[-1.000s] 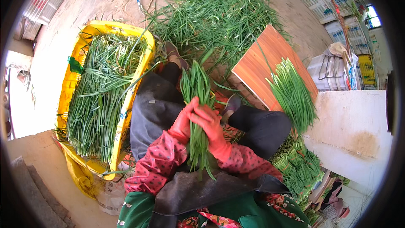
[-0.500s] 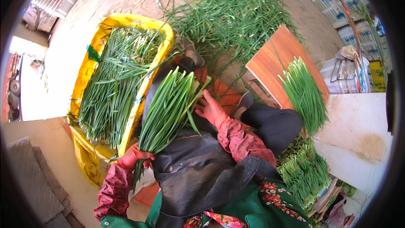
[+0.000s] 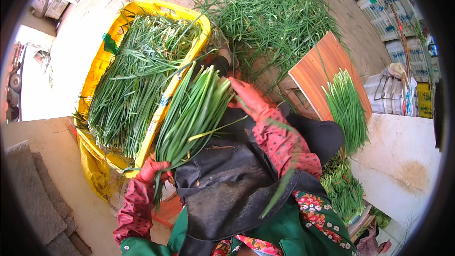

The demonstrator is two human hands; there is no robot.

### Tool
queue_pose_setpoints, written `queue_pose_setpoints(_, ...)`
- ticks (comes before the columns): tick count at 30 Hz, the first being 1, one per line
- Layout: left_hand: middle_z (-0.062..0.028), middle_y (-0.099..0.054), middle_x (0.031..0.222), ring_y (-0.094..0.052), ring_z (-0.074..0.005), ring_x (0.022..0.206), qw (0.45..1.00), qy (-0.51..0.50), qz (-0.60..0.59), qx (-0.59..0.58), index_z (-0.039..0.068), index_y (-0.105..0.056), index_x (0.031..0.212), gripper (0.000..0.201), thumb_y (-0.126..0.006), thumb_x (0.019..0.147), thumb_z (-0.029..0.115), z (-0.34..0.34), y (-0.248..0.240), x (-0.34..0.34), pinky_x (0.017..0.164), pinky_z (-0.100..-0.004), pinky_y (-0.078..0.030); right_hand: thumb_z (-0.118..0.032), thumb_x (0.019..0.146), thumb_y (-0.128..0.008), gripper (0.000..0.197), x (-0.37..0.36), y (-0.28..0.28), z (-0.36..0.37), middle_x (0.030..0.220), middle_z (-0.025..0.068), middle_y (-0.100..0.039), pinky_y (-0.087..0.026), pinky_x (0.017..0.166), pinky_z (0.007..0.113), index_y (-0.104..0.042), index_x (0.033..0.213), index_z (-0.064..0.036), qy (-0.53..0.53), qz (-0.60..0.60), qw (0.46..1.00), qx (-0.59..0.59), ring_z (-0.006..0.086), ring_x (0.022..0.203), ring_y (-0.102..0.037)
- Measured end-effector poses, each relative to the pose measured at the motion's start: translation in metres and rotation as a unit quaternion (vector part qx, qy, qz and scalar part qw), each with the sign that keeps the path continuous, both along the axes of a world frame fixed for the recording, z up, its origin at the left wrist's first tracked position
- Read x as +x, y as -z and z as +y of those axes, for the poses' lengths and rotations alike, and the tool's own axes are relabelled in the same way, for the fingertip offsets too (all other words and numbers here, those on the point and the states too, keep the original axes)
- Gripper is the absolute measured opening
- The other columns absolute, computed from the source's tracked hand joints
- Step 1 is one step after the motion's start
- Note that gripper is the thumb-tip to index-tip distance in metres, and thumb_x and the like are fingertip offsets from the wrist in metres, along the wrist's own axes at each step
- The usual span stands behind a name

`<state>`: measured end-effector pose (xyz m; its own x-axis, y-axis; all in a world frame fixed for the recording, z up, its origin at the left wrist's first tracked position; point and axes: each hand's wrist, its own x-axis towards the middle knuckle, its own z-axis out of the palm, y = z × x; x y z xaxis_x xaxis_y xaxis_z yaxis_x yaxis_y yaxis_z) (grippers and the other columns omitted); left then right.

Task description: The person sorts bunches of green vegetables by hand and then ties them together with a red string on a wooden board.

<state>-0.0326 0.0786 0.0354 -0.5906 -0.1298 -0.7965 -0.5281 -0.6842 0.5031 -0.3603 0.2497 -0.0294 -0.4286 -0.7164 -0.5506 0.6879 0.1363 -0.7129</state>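
Observation:
My left hand (image 3: 152,169), in a red glove, is closed around the leafy lower end of a bunch of garlic chives (image 3: 192,114). The bunch slants across my lap with its pale cut ends up and away from me. My right hand (image 3: 249,98), gloved alike, lies with outstretched fingers against the right side of those ends. A loose green blade (image 3: 279,192), blurred, is over my dark apron (image 3: 227,194). Close to my left, a yellow crate (image 3: 152,135) holds many more chives, lying lengthwise.
A big heap of loose chives (image 3: 279,23) covers the floor ahead. At right, a sorted bunch (image 3: 348,114) rests on a wood-grain board (image 3: 310,73); tied bundles (image 3: 343,189) are stacked below it. White crates (image 3: 379,12) stand at the far right.
My right hand has moved up to the bunch's cut ends. A blurred loose blade now appears over my apron. My left hand keeps its hold, and the whole view has shifted slightly.

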Motion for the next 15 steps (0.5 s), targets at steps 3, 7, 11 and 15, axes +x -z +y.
queue_pose_setpoints(3, -0.0075, -0.06, 0.061, -0.057, -0.0159, 0.049, 0.997, -0.035, 0.036, 0.054, 0.001, -0.059, 0.104, 0.041, -0.073, 0.071, 0.021, -0.024, 0.013, 0.024, 0.04, -0.0241, -0.038, -0.035, 0.098, -0.047, 0.037, 0.023, -0.028, 0.017, 0.098, 0.0042, -0.066, -0.045, 0.055, 0.02, -0.06, 0.115, -0.0046, -0.055, 0.048, 0.991, -0.113, 0.0075, 0.071, -0.061)
queue_pose_setpoints(7, -0.005, -0.064, 0.076, -0.06, -0.0155, 0.053, 0.996, -0.077, -0.018, 0.041, 0.007, -0.058, 0.108, 0.034, -0.069, 0.078, 0.017, -0.026, 0.032, 0.016, 0.05, -0.0289, -0.052, -0.031, 0.097, -0.049, 0.036, 0.04, 0.034, 0.051, 0.098, 0.0061, -0.067, -0.044, 0.053, 0.018, -0.06, 0.112, -0.0003, -0.076, -0.005, 0.997, 0.031, 0.0084, 0.069, -0.061)
queue_pose_setpoints(11, -0.0058, -0.064, 0.074, -0.06, -0.0159, 0.054, 0.998, -0.056, -0.03, 0.007, 0.003, -0.062, 0.098, 0.028, -0.073, 0.072, 0.01, -0.016, 0.047, 0.008, 0.05, -0.029, -0.051, -0.031, 0.096, -0.053, 0.032, 0.031, 0.042, 0.073, 0.07, -0.0035, -0.056, -0.033, 0.042, 0.018, -0.059, 0.108, -0.0016, 0.106, -0.127, 0.986, -0.035, 0.0029, 0.05, -0.044)
queue_pose_setpoints(15, -0.0063, -0.063, 0.068, -0.058, -0.0161, 0.05, 0.997, -0.016, -0.059, -0.053, 0.002, -0.062, 0.093, 0.025, -0.07, 0.072, 0.011, -0.014, 0.034, -0.006, 0.046, -0.0257, -0.046, -0.033, 0.096, -0.052, 0.033, -0.027, 0.035, 0.135, 0.058, -0.0084, -0.036, -0.024, 0.036, 0.019, -0.06, 0.106, -0.003, 0.226, -0.135, 0.965, 0.007, 0.0014, 0.04, -0.027)
